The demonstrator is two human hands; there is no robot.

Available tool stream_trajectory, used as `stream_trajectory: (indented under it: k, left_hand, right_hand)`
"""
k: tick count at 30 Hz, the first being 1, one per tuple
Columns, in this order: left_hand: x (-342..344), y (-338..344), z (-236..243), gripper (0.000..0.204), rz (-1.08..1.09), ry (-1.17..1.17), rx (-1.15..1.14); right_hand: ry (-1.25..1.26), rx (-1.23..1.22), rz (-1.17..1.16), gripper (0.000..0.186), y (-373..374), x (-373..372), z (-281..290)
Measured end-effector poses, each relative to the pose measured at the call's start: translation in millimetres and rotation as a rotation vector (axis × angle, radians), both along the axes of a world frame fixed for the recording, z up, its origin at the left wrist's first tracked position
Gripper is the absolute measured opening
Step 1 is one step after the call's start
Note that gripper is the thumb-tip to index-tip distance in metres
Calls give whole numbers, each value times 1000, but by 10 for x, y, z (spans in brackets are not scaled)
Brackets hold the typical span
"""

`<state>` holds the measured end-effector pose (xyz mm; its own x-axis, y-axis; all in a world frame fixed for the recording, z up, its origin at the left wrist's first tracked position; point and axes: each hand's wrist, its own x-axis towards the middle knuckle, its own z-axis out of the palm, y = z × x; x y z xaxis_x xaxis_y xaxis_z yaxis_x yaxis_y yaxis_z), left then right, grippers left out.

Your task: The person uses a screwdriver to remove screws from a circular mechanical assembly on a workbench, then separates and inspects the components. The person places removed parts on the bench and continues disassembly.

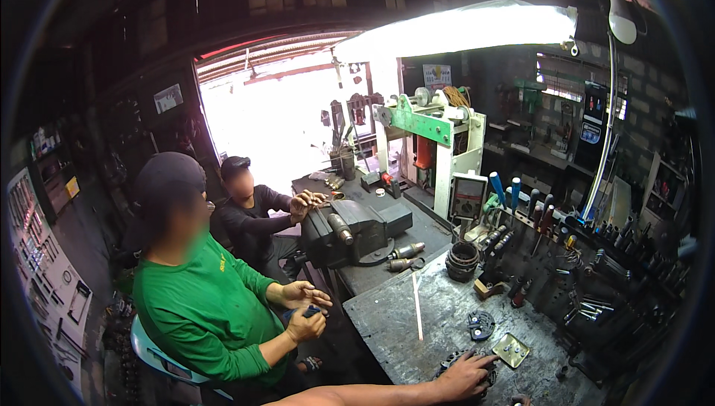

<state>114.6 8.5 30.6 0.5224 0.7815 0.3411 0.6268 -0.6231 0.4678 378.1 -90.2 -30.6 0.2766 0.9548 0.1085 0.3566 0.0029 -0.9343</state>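
My left hand (463, 378) reaches in from the lower edge and curls over a dark, ribbed round metal part (448, 363) on the metal-topped bench (395, 331). Its fingers are bent across the part, with the index finger stretched toward a small shallow tray (512, 350). A few small bits lie in that tray. Just beyond the hand lies a black, rounded cover-like part (480, 325). My right hand is out of the picture. Much of the ribbed part is hidden under my left hand.
A pale strip (418, 308) and a dark ringed cylinder (462, 261) sit farther back. A bench vise (350, 231) is beyond. Screwdrivers (514, 194) and wrenches (592, 308) line the right. On the left, a person in green (201, 309) sits holding a dark item; another (249, 216) touches the vise.
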Motion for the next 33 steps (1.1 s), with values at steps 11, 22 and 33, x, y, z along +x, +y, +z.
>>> stream_trajectory:
  k: [11,22,33]
  left_hand:
    - [57,-7,-68,33,37,-39,41]
    - [38,-64,140,33,70,-36,20]
    - [92,-114,138,28,140,-85,54]
  right_hand:
    - [-13,37,-10,38,13,106,-142]
    - [-366,-310,580,65,217,-176,1200]
    - [-97,-418,530,64,157,-523,1401]
